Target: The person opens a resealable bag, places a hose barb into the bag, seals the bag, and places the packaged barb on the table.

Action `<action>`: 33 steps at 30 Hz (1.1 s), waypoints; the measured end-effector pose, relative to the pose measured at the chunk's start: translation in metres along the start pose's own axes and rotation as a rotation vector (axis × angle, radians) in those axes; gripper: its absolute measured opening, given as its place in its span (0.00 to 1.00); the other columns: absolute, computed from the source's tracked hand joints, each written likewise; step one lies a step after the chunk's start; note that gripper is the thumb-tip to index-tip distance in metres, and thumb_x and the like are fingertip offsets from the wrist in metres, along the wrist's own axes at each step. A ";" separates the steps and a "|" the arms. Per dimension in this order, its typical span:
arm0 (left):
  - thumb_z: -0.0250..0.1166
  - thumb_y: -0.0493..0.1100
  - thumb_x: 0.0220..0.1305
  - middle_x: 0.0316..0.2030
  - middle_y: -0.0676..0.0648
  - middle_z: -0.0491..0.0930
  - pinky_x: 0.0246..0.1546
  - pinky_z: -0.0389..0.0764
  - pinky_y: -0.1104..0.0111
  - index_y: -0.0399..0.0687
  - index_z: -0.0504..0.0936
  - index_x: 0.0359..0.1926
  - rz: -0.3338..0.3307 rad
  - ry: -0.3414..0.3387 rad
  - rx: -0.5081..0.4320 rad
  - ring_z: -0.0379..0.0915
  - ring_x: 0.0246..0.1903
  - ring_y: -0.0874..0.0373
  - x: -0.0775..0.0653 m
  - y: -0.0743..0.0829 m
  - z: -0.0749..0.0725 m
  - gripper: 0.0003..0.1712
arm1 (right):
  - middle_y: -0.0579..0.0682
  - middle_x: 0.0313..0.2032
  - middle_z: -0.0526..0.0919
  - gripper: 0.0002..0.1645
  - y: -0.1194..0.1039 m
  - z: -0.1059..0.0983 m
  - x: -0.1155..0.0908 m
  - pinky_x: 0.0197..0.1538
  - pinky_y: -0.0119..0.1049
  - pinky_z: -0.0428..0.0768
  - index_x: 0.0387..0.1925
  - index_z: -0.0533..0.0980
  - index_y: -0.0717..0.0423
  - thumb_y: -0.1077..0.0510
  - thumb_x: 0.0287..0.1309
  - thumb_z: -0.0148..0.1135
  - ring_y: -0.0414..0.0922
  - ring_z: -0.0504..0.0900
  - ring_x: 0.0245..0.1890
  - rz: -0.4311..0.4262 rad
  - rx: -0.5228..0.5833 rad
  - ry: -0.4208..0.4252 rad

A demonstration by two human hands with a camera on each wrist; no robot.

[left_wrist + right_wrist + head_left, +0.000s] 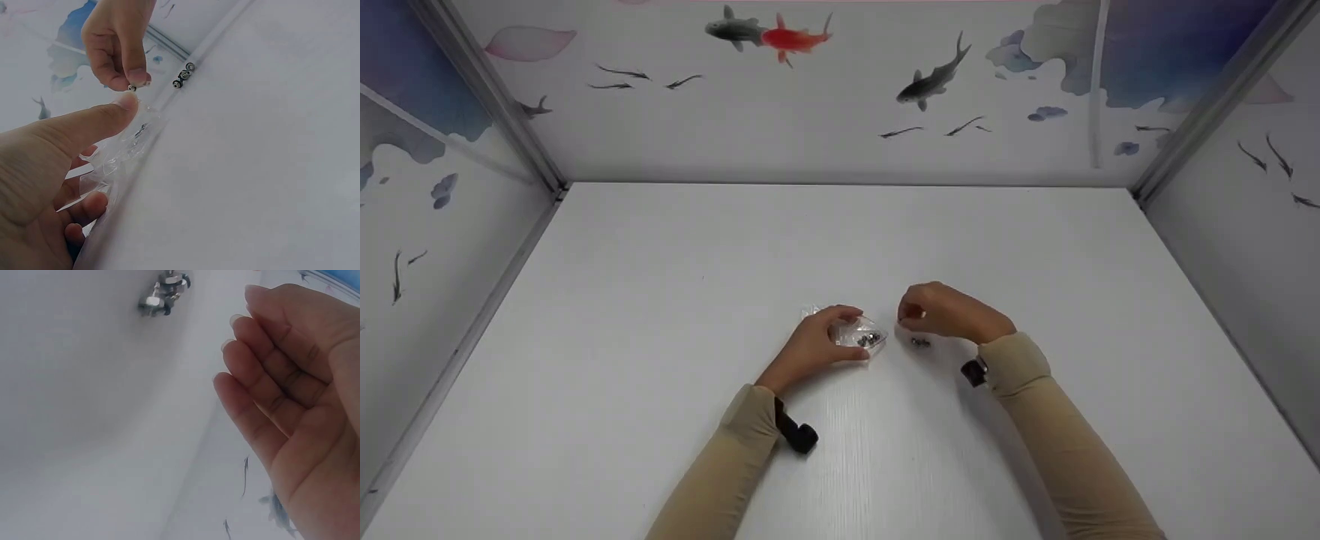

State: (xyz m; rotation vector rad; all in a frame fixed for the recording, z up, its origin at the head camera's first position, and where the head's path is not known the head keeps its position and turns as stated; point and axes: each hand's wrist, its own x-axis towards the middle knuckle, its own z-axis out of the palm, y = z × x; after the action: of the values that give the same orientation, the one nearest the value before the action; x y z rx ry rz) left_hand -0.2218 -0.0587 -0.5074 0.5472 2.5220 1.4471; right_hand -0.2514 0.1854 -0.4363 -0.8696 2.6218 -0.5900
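My left hand point(810, 343) holds a clear plastic bag point(849, 330) between thumb and fingers, its mouth facing right. Several small shiny metal fittings point(870, 340) lie inside it. Just right of the bag, my right hand point(949, 311) is raised with fingertips together. The left wrist view shows a small metal fitting point(132, 88) pinched at those fingertips, close to my left thumb tip; in the right wrist view it cannot be made out. A small cluster of fittings point(163, 295), silver hex-shaped pieces with dark rings, sits on the table below my right hand.
The white tabletop point(735, 240) runs back to a panel point(825, 135) printed with fish. Similar panels stand at left and right, joined by metal corner posts point(1207, 112). Both wrists carry small black devices point(802, 438).
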 end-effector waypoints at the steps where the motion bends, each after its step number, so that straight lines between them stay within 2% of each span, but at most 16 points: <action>1: 0.77 0.52 0.46 0.56 0.51 0.77 0.59 0.69 0.59 0.56 0.76 0.59 -0.005 -0.001 -0.003 0.70 0.56 0.56 0.000 0.000 0.000 0.37 | 0.47 0.35 0.82 0.04 -0.001 0.000 0.001 0.43 0.37 0.78 0.36 0.82 0.56 0.61 0.60 0.63 0.42 0.76 0.36 -0.014 0.001 0.003; 10: 0.77 0.52 0.47 0.56 0.52 0.77 0.58 0.69 0.59 0.56 0.76 0.59 0.006 -0.002 0.010 0.70 0.55 0.57 0.000 0.000 0.000 0.36 | 0.47 0.36 0.83 0.04 -0.012 0.003 0.010 0.44 0.36 0.79 0.36 0.82 0.56 0.63 0.59 0.63 0.41 0.79 0.37 -0.091 0.007 0.021; 24: 0.77 0.52 0.47 0.57 0.53 0.77 0.54 0.70 0.61 0.53 0.76 0.59 -0.002 -0.002 0.003 0.69 0.51 0.58 -0.001 0.001 -0.001 0.37 | 0.47 0.36 0.84 0.05 -0.024 0.008 0.019 0.44 0.36 0.79 0.37 0.83 0.57 0.62 0.59 0.63 0.41 0.79 0.38 -0.099 0.011 0.022; 33: 0.76 0.54 0.47 0.60 0.52 0.75 0.63 0.66 0.58 0.55 0.75 0.60 -0.004 -0.002 0.009 0.66 0.62 0.56 0.000 0.000 -0.001 0.38 | 0.49 0.35 0.83 0.05 -0.025 0.008 0.019 0.43 0.35 0.79 0.36 0.83 0.58 0.63 0.60 0.63 0.41 0.79 0.37 -0.152 -0.008 0.035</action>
State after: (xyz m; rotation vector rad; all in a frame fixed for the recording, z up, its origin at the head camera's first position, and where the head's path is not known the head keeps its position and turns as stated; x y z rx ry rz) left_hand -0.2218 -0.0590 -0.5068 0.5450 2.5278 1.4332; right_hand -0.2499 0.1532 -0.4348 -1.0781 2.6066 -0.6396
